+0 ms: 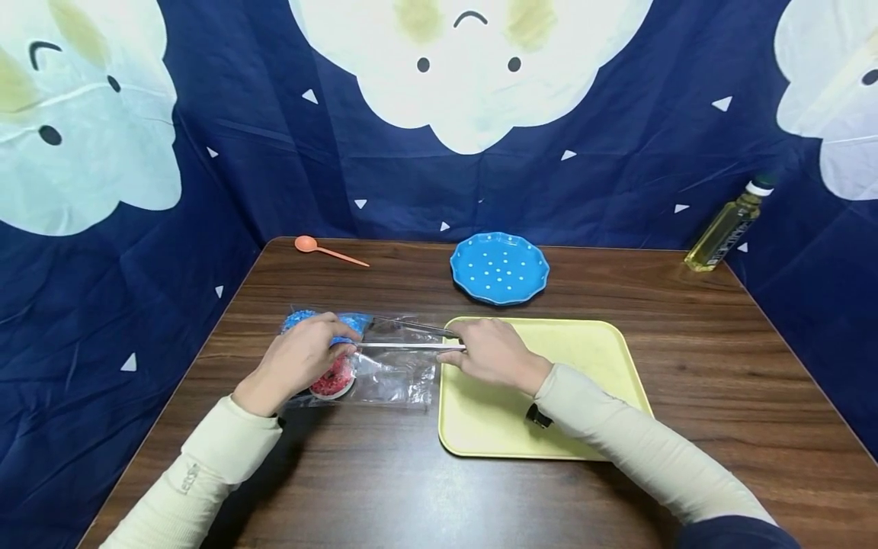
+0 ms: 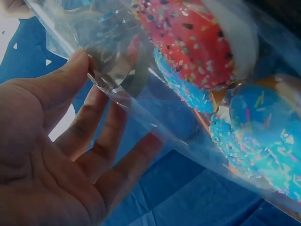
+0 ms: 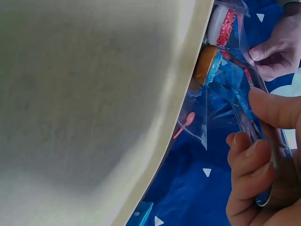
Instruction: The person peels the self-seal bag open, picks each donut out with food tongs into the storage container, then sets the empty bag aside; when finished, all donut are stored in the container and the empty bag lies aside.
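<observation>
A clear bag (image 1: 384, 380) holds sprinkled doughnuts (image 1: 332, 379). Left hand (image 1: 302, 356) pinches, right hand (image 1: 495, 355) grips tongs (image 1: 405, 346), roughly parallel to the table (image 1: 439, 496)'s far edge, spread end leftward.

Silvery tongs (image 1: 411, 346), arms apart, span a clear bag (image 1: 391, 385); inside sit red and blue sprinkled doughnuts (image 2: 195, 44).

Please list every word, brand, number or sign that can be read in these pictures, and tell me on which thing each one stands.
Left sleeve: small dark print, perhaps starting "let"; the rest is too small to read surely.
Bottle: pale lettering on its label, too small and blurred to read.
Metal tongs, clear bag, yellow tray: I see no text.
No numbers can be read.
</observation>
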`<action>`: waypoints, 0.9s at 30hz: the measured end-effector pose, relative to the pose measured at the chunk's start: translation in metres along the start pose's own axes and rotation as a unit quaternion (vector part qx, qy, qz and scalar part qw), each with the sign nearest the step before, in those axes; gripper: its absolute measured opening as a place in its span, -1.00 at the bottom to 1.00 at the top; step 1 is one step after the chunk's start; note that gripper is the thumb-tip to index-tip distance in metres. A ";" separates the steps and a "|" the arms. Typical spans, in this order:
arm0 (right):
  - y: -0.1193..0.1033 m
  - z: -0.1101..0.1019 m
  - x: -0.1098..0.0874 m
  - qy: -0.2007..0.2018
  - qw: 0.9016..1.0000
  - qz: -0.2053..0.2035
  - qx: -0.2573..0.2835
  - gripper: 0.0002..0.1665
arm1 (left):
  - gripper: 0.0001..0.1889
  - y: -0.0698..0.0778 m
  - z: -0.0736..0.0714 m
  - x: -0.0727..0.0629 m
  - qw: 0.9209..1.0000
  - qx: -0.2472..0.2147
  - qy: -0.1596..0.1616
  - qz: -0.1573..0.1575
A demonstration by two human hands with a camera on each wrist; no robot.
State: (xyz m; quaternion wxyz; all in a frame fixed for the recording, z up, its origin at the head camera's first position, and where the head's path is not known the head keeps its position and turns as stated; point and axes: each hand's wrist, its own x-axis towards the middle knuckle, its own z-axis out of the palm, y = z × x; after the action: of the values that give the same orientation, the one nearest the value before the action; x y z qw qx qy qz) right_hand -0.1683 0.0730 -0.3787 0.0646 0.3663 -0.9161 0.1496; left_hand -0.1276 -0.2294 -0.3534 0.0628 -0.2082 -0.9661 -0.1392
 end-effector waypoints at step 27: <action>-0.004 0.008 0.017 -0.046 0.998 0.043 -0.006 -0.46 | -0.93 -0.001 0.001 -0.001 1.000 -0.014 0.011 -0.019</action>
State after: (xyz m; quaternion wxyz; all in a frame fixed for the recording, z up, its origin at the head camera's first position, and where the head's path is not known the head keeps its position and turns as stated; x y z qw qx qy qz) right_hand -0.1778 0.0566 -0.3814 0.0176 0.3324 -0.9340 0.1298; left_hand -0.1272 -0.2307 -0.3545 0.0675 -0.1892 -0.9672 -0.1557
